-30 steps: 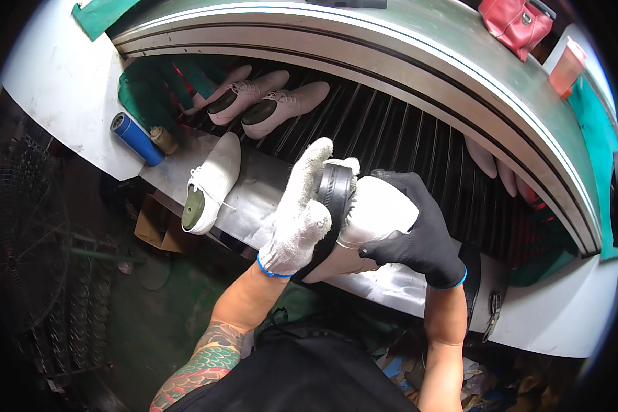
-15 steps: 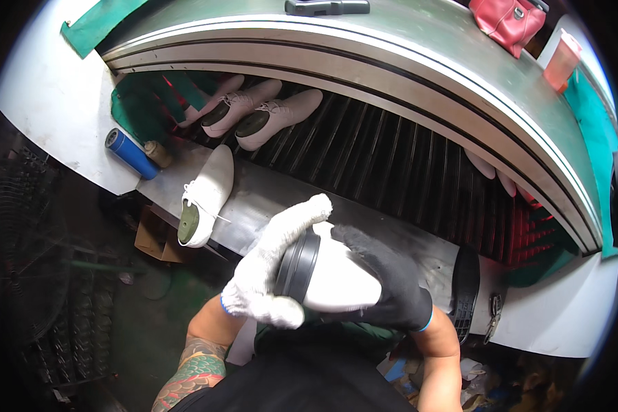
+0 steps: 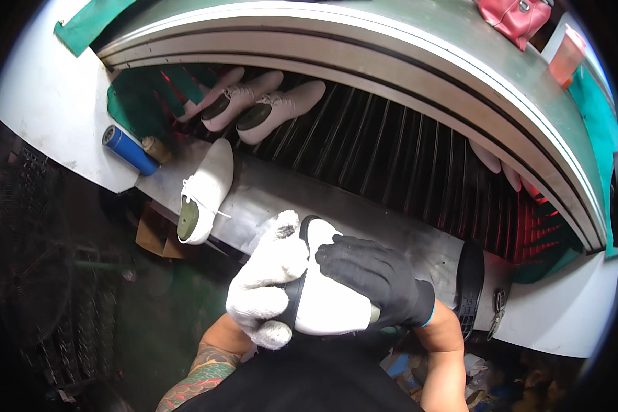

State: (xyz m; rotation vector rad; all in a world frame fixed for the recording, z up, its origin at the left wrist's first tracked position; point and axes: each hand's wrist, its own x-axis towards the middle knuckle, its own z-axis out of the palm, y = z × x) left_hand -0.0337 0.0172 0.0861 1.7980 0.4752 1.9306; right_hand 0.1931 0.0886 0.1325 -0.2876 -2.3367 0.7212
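Note:
Close in front of my body, a white shoe (image 3: 329,307) is held between my two gloved hands. It lies tipped on its side, with a black sole (image 3: 294,302) along its left edge. My left hand (image 3: 262,288), in a white knitted glove, wraps round the sole side. My right hand (image 3: 374,278), in a black glove, lies over the white upper with its fingers curved around it. On the metal ledge to the left rests another white laced shoe (image 3: 211,175) with a green insole. A loose black sole (image 3: 468,285) stands at the ledge's right end.
Several white shoes (image 3: 281,113) stand on dark rollers (image 3: 364,151) beneath an arched machine hood (image 3: 336,34). A blue cylinder (image 3: 130,150) and a tan spool (image 3: 156,148) lie at left. A metal tool (image 3: 498,314) is at right. A red bag (image 3: 518,19) sits on the hood.
The shoe has been turned in my hands, so more of its white upper and less of the sole shows. My right hand has shifted onto the upper, its back now facing up.

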